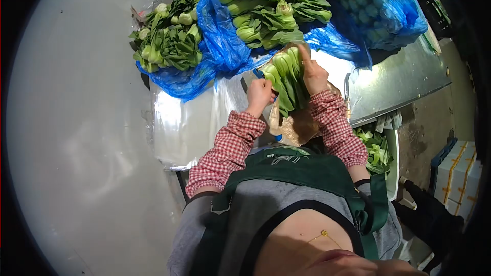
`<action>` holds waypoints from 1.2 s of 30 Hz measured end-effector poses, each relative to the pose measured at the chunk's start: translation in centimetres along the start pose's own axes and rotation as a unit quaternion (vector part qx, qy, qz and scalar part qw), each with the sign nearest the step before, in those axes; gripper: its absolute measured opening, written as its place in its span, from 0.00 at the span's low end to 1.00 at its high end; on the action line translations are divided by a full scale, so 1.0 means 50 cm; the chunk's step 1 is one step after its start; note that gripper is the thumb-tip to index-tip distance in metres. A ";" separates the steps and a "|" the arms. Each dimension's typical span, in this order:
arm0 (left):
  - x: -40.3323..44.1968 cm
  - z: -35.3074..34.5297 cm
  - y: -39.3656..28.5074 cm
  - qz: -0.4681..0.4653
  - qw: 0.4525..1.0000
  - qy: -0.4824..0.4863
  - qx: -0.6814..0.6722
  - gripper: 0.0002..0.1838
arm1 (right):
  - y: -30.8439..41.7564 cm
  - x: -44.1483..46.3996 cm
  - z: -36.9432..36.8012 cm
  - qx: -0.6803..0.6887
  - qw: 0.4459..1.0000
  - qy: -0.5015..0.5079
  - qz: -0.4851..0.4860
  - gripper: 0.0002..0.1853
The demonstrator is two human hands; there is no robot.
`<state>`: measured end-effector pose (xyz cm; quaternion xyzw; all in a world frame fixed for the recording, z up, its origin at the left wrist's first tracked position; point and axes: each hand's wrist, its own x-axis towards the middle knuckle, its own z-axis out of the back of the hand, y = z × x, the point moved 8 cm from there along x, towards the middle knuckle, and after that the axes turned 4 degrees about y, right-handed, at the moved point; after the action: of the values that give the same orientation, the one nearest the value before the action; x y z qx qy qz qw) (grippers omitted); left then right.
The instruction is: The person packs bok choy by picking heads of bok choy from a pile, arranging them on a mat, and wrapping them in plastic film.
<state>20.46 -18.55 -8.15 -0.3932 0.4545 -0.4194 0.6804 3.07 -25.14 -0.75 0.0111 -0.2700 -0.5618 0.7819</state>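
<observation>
1. Through the head camera I see the bunch of green leafy vegetable [286, 79] between the two hands, above the near part of the metal table [179, 133], pale stems far, leaves toward the body.
2. I judge it light; stems rather stiff and crisp, perhaps slippery if wet; leaves soft, easy to bruise. I would take hold around the pale stems.
3. The left hand [260, 96] is curled narrow at the left edge; what it pinches, I cannot tell.
4. The right hand [313, 74] lies along the right edge, pointing finger extended; its grip I cannot tell.
5. Both forearms reach forward, converging.
</observation>
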 end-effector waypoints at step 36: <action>-0.173 0.298 0.143 -0.011 0.964 -0.236 0.123 0.08 | -0.060 0.074 -0.085 0.502 0.847 0.175 -0.002 0.06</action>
<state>34.09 -5.80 -8.07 -0.3991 0.2211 -0.3747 0.8071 3.12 -30.75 -3.83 0.5011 -0.3739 -0.3395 0.7027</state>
